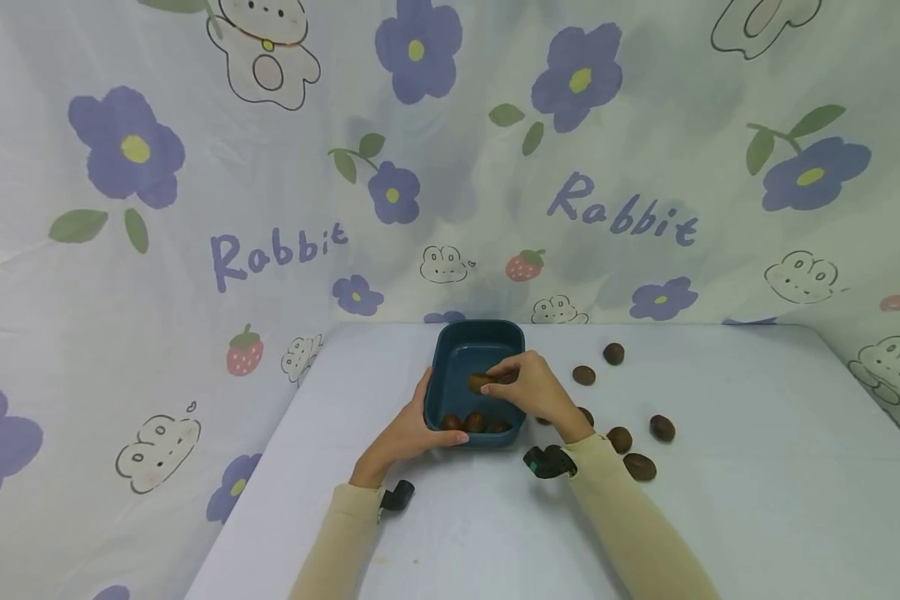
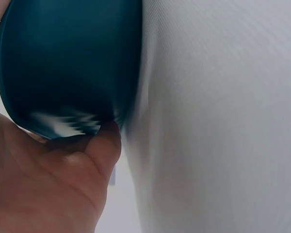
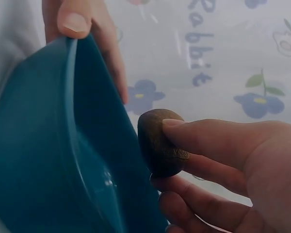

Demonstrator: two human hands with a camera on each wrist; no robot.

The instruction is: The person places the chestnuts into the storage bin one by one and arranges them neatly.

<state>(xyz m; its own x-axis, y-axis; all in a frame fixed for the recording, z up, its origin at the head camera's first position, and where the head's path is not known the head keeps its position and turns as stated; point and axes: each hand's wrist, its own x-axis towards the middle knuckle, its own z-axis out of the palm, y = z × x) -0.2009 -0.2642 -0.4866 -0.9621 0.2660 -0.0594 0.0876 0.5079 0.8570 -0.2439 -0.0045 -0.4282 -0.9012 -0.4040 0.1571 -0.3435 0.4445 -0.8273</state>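
Teal and smooth, an open bin (image 1: 483, 332) with rounded corners stands on the white table (image 1: 757, 417), near its far edge. The left hand (image 1: 407, 432) grips it at the near left corner, thumb lying along the near rim and fingers against the left wall. The right hand (image 1: 532, 387) is nearly closed, thumb and fingertips pinching a brown oval piece (image 1: 479, 383); in the head view this piece appears over the bin's interior, apart from those lying inside. The right wrist view shows it dark and rounded, with a lighter, rough-looking patch beside the fingers. Three similar pieces (image 1: 475, 422) show at the near end of the bin, partly hidden by its rim. To the right of the bin, loose brown pieces (image 1: 662, 428) lie scattered on the table, some of them partly covered by the right hand and wrist. Cream sleeves (image 1: 633, 508) reach to both wrists, and a small black device (image 1: 399, 495) sits at the left wrist, another at the right. Behind the table hangs a pale cloth (image 1: 480, 150) printed with purple flowers, strawberries, rabbits and the word "Rabbit".
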